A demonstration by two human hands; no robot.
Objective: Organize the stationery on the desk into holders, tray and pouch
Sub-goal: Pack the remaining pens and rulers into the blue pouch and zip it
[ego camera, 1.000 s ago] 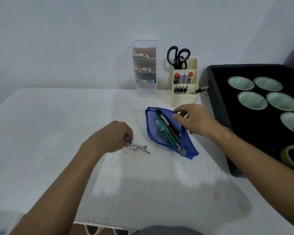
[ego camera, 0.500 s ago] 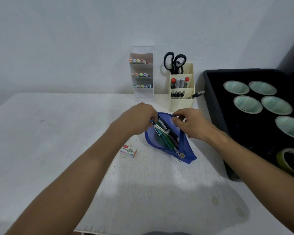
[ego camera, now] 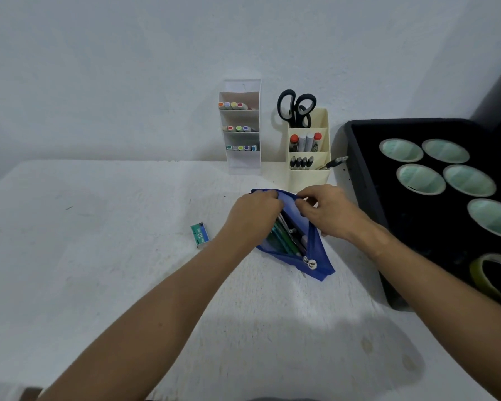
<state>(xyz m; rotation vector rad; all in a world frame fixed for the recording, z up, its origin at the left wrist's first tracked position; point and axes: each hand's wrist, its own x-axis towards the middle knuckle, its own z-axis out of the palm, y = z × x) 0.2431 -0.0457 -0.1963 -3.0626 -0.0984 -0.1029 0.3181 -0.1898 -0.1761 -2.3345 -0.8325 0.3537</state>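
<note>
- The blue pouch point(ego camera: 315, 256) lies open on the desk point(ego camera: 99, 256), just in front of the cream holder point(ego camera: 308, 172) and beside the black tray point(ego camera: 365, 198); its zip pull sits at the near corner, so the mouth is fully unzipped.
- Inside it, pens and pencils point(ego camera: 285, 238) lie packed lengthwise, so the pouch looks largely loaded.
- The left hand point(ego camera: 252, 215) has its fingers curled at the pouch's far left edge; whether they pinch the fabric or an item going in, I cannot tell.
- The right hand point(ego camera: 327, 212) pinches the far right edge of the mouth, holding it apart.
- A small staple box point(ego camera: 200, 235) lies loose on the desk, well to the left of the pouch; it appears to be the only item not yet stowed.
- The white tiered holder point(ego camera: 242, 125) carries markers on three levels; the cream holder has scissors point(ego camera: 295, 107), markers and pens, one pen point(ego camera: 331, 163) leaning out at its right side.
- The tray holds tape rolls point(ego camera: 420, 179).
- Judged so, the task is near its end: the staple box and zipping the pouch remain.
</note>
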